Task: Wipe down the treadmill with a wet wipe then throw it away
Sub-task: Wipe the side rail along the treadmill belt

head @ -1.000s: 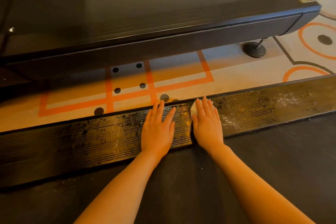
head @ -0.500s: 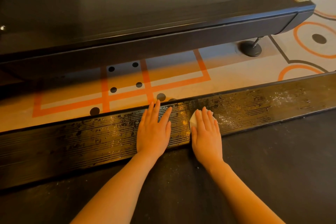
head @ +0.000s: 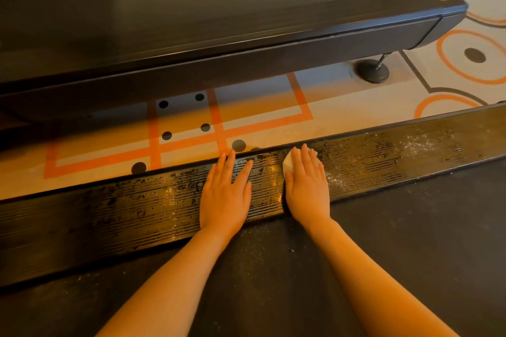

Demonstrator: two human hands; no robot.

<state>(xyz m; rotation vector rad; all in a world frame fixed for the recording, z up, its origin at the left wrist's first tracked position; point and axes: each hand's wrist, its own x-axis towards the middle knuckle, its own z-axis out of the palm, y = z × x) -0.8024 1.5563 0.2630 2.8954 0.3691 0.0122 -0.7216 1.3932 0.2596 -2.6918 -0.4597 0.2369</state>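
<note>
Side rail [head: 115, 210]: ribbed, wet and glossy at 9 o'clock, dusty toward 3 o'clock.
Left hand [head: 226, 194]: flat on the rail, fingers straight, grasping nothing.
Right hand [head: 308, 186]: flat, fingers straight, pressing the wet wipe [head: 287, 163] onto the rail.
2nd treadmill [head: 246, 44]: at 12 o'clock across the patterned floor [head: 342, 120].

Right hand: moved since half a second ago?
Yes. The right hand pushed the wipe forward across the side rail; its fingertips now reach level with the black floor dot, no sideways shift.
</note>
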